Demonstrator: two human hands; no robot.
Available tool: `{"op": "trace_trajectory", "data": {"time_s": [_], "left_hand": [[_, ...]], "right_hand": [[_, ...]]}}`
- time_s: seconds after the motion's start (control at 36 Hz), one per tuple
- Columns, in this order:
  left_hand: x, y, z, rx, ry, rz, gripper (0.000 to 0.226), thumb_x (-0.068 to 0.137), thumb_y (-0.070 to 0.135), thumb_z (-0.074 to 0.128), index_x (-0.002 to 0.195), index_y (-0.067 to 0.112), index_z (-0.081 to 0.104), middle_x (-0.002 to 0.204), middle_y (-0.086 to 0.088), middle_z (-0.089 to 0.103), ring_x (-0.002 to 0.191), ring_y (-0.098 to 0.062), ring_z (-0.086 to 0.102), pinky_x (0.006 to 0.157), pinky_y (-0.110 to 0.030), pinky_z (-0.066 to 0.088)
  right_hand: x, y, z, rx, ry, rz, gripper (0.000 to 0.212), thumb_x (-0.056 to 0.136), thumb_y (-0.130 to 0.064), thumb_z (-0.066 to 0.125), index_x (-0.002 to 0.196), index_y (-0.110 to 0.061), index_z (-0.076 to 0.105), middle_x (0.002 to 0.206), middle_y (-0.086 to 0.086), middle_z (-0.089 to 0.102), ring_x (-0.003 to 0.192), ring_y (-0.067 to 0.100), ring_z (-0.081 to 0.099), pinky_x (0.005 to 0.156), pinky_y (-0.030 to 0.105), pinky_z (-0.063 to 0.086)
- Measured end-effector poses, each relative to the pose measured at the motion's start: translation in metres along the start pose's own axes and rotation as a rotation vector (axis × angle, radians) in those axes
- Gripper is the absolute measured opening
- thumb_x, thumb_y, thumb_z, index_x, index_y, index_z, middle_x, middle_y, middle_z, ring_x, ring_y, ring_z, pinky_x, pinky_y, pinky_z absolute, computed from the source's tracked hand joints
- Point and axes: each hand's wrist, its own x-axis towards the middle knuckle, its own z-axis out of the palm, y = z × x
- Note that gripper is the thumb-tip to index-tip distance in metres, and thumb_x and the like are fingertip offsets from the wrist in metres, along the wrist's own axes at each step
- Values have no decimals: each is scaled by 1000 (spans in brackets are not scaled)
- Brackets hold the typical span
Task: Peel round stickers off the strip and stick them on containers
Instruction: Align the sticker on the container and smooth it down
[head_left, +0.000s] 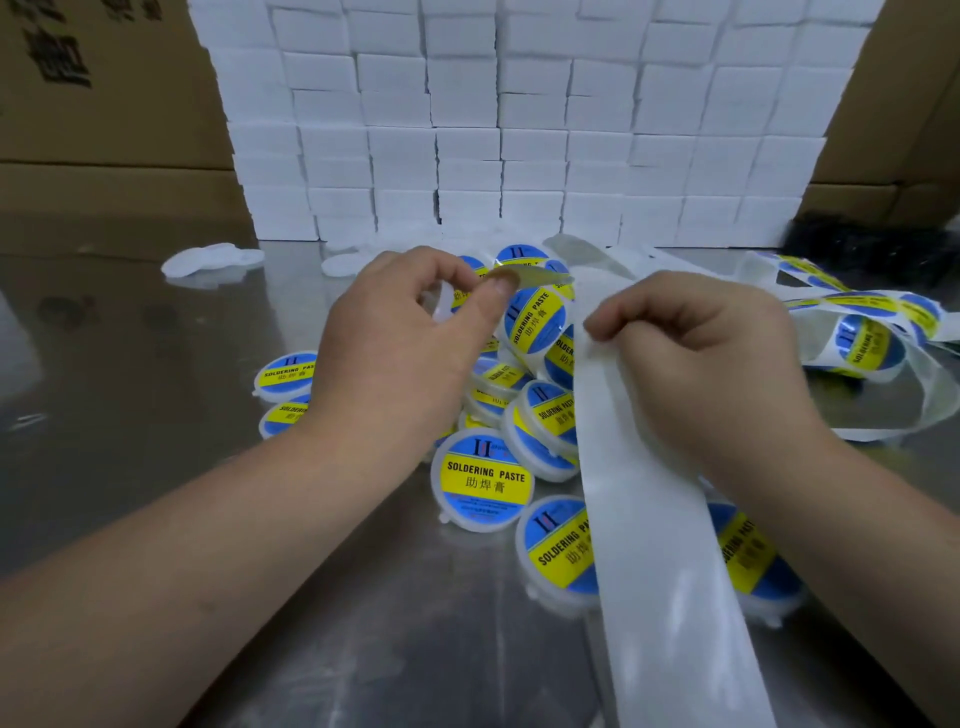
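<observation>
Sticker (535, 278), edge-on and pale, pinched in left hand (405, 332); right hand (696, 364) pinches glossy white strip (649, 519)

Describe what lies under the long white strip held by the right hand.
Under the white strip, a labelled container pokes out on the left and a second container on the right, both on the steel table. Their covered parts and anything between them are hidden.

The left hand (405, 338) pinches a round sticker (535, 278) between thumb and forefinger. Just beside it, the right hand (706, 358), fingers curled, grips the strip (649, 545).
</observation>
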Motion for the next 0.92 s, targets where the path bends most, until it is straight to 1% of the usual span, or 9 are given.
{"op": "trace_trajectory", "data": {"time_s": [0.11,0.19,0.31,0.47,0.56,0.67,0.78,0.86,0.92], "left_hand": [[0,0,0,16,12,24,20,73,50,64,69,32,54,77,12,51,68,3,45,57,-10,33],[-1,1,0,49,13,69,23,69,54,67,69,35,53,79,17,51,77,2,47,64,-6,34],[-3,2,-2,115,-11,125,24,69,52,69,69,41,48,78,20,46,83,0,41,70,-5,32],[-2,7,-3,215,-39,161,24,58,55,60,70,41,45,77,21,41,85,-4,38,67,-7,29],[-1,5,-2,263,-50,171,28,59,50,60,80,36,48,78,21,38,85,-6,37,60,-18,21],[2,-5,0,262,-35,148,25,76,17,61,86,32,43,79,22,36,80,-9,37,59,-19,21],[7,-5,3,24,-21,-58,19,84,16,48,87,35,48,84,15,50,71,-9,48,58,-22,36],[6,-1,2,-253,-44,-128,16,95,27,44,97,39,54,106,12,62,99,-8,59,87,-28,47],[4,2,1,-368,-79,-119,20,97,30,41,104,43,53,120,6,61,110,-7,56,92,-29,47]], "right_hand": [[2,0,0,146,-69,139,28,63,-23,42,56,-29,68,50,-21,59,47,-5,50,42,6,31],[3,-1,-3,215,-99,194,27,68,-35,44,63,-31,70,63,-15,67,62,-5,56,55,11,40],[4,-2,-3,272,-54,267,35,73,-50,47,58,-29,70,62,-12,68,60,-3,57,61,16,42],[3,-4,-1,279,-17,273,21,80,-27,65,60,-26,70,51,-11,55,43,-3,42,41,9,33],[3,-4,1,269,-28,268,21,79,-20,64,60,-28,70,52,-10,58,48,-1,46,44,11,37],[4,-1,2,224,4,272,22,83,-21,62,61,-22,67,59,-9,61,58,4,52,56,20,44],[6,-3,-3,273,68,272,23,84,-21,61,62,-24,66,58,-13,63,55,0,52,50,11,42],[4,-5,-1,304,-10,254,23,83,-18,61,61,-22,66,60,-7,61,59,5,52,55,18,43],[2,-5,2,297,-89,249,26,83,-17,62,58,-24,66,61,-4,59,61,7,49,58,23,40]]}}
